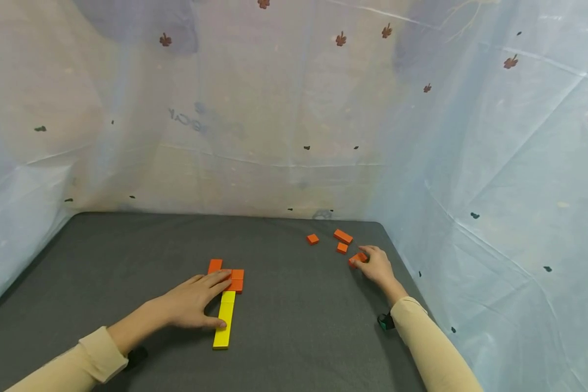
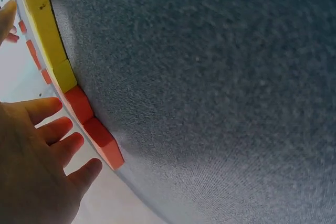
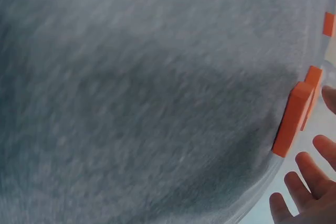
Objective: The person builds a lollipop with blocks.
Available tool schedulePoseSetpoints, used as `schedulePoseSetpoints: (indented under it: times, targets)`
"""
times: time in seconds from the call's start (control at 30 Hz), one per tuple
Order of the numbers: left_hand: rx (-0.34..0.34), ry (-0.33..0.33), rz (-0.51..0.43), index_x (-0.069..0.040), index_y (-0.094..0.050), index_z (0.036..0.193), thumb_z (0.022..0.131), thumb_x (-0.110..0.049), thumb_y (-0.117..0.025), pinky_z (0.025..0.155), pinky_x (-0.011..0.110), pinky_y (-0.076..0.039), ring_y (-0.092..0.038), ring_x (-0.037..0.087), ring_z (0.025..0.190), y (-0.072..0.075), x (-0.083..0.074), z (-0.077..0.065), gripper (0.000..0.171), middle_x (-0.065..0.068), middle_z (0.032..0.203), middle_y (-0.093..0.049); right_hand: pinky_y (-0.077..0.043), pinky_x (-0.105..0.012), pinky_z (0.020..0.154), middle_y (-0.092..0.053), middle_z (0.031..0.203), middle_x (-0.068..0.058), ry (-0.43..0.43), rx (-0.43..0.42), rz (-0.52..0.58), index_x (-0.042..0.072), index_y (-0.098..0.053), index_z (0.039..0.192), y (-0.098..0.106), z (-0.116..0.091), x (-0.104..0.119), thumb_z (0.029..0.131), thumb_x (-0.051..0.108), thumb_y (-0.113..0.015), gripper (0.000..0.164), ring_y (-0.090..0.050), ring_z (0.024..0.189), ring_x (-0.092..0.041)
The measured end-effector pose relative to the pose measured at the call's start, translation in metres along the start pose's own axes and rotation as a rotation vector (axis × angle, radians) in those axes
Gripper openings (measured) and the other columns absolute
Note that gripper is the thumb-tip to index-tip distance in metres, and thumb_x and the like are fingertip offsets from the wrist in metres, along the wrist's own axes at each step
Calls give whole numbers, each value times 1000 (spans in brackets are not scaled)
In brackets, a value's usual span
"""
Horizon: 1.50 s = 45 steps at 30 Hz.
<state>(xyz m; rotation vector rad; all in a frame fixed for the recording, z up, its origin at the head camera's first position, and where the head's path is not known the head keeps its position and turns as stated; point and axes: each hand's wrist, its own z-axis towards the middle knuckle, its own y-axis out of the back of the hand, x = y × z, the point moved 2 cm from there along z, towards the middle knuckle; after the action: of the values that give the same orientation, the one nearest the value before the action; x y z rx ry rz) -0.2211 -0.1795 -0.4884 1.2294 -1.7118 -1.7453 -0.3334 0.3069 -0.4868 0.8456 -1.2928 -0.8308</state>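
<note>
My left hand [image 1: 196, 302] lies over a flat row of blocks, fingers straight and spread, thumb at the long yellow block [image 1: 222, 329]. A short yellow block [image 1: 228, 296] continues that strip. Beyond it, orange blocks [image 1: 237, 274] are grouped at the fingertips, partly covered by them, with another orange block [image 1: 215, 264] reaching farther back. On the right, my right hand [image 1: 376, 267] reaches to a loose orange block [image 1: 356, 260], thumb and fingers apart around it. The right wrist view shows the fingers [image 3: 310, 174] spread beside a long orange block [image 3: 292, 121], with a gap between.
More loose orange pieces lie toward the back right of the dark table [image 1: 284, 326]: a small block [image 1: 312, 239], a longer block [image 1: 343, 236] and another small block [image 1: 342, 248]. A pale plastic sheet [image 1: 255, 120] hangs behind the table and along its right side.
</note>
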Motion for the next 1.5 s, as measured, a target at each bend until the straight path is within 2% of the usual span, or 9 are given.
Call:
schedulePoseSetpoints:
  times: [0.27, 0.67, 0.93, 1.27, 1.5]
  targets:
    - [0, -7, 2, -8, -38, 161, 83, -81, -64, 120, 66, -24, -34, 40, 151, 1, 0, 1, 110, 14, 170, -26, -38, -69, 105, -54, 144, -28, -9, 23, -77, 1, -62, 142, -2, -2, -4, 96, 36, -75, 60, -46, 133, -51]
    - [15, -5, 5, -8, -36, 162, 83, -82, -63, 120, 66, -25, -32, 38, 153, -3, 2, 3, 112, 15, 170, -26, -41, -65, 104, -56, 141, -27, -15, 15, -94, 3, -64, 140, -5, -3, -5, 98, 31, -72, 51, -50, 128, -47]
    - [34, 15, 8, -9, -37, 162, 83, -79, -66, 121, 66, -23, -33, 39, 152, -3, -1, 3, 110, 14, 169, -28, -41, -65, 106, -55, 142, -27, -2, -5, -51, 1, -65, 138, -8, -9, 0, 99, 28, -71, 48, -49, 132, -47]
    - [25, 20, 10, -11, -39, 161, 81, -81, -66, 120, 67, -25, -32, 35, 153, -4, 0, 3, 110, 13, 169, -29, -39, -62, 111, -54, 147, -23, 90, -35, 26, 3, -63, 142, -16, -11, 31, 98, 31, -74, 53, -48, 136, -45]
    - [23, 26, 8, -12, -39, 161, 80, -82, -67, 119, 67, -25, -33, 35, 153, -5, 1, 5, 110, 12, 169, -30, -39, -63, 112, -56, 146, -21, 207, -28, 78, 3, -64, 141, -24, -15, 64, 96, 25, -77, 52, -48, 137, -44]
